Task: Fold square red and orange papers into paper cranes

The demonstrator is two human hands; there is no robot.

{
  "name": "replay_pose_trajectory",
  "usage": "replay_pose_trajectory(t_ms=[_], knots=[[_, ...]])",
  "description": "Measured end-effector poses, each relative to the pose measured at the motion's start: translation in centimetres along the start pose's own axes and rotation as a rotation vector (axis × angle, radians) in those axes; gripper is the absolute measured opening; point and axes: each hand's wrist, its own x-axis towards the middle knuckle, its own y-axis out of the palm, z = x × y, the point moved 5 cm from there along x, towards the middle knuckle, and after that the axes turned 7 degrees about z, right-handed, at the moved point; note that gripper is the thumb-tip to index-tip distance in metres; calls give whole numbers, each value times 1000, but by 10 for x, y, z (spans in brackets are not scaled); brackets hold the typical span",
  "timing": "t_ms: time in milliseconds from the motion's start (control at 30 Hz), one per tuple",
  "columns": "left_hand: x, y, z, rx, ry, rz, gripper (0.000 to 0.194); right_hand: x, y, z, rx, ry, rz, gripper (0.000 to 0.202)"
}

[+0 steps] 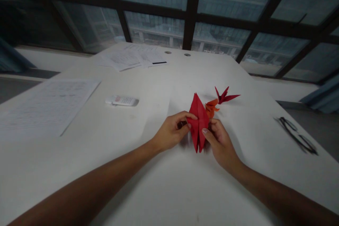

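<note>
Between my two hands is a piece of folded red paper point(197, 113), long and diamond-shaped, with a crease down its middle and a split at its near point. My left hand point(176, 127) pinches its left edge between thumb and fingers. On the right edge, my right hand point(218, 139) grips it with the thumb on top and the fingers behind. Just beyond the paper lies an orange origami figure point(211, 108), partly hidden by it. Farther right is a red origami crane point(225, 96) with pointed ends spread out.
A white table point(148, 190) reaches to a dark-framed window point(194, 14). Printed sheets lie at the left point(50, 109) and far back, with a thin black strip point(159, 63). A white remote-like object point(122, 101) rests left of centre, and glasses point(298, 136) lie near the right edge.
</note>
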Motion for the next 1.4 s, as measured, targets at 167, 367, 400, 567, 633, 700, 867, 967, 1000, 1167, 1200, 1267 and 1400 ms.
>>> replay_pose_trajectory(t_ms=[167, 367, 400, 567, 633, 700, 867, 967, 1000, 1167, 1200, 1267, 1400], knots=[[-5, -2, 1, 48, 11, 3, 19, 0, -1, 0, -41, -3, -9, 24], [-3, -4, 4, 190, -28, -35, 23, 0, 2, -1, -3, 14, 25, 23], [-3, -4, 4, 215, -35, -46, 25, 0, 2, -1, 0, 12, 32, 23], [0, -5, 2, 311, -29, -122, 28, -2, 3, -1, -55, 16, 40, 24], [1, -5, 0, 339, -26, -127, 24, -4, 3, 0, -89, 2, 38, 22], [2, -4, -2, 356, -20, -123, 20, -4, 4, 1, -108, -14, 50, 20], [4, -2, -2, 400, -39, -77, 9, -4, 4, 1, -118, -10, 69, 18], [5, -1, -1, 409, -57, -57, 3, -4, 3, 2, -114, -17, 74, 16], [6, -1, -1, 407, -59, -54, 5, -4, 3, 3, -112, -21, 76, 14], [7, -3, 1, 419, -58, -11, 22, -4, 2, 1, -87, -21, 66, 11], [7, -4, 1, 428, -65, -3, 26, -4, 2, 1, -82, -22, 55, 11], [8, -4, 3, 441, -94, 1, 32, -4, 1, 0, -76, -24, 27, 13], [7, -4, 5, 420, -123, -1, 24, -4, 1, 1, -51, -18, 6, 15]])
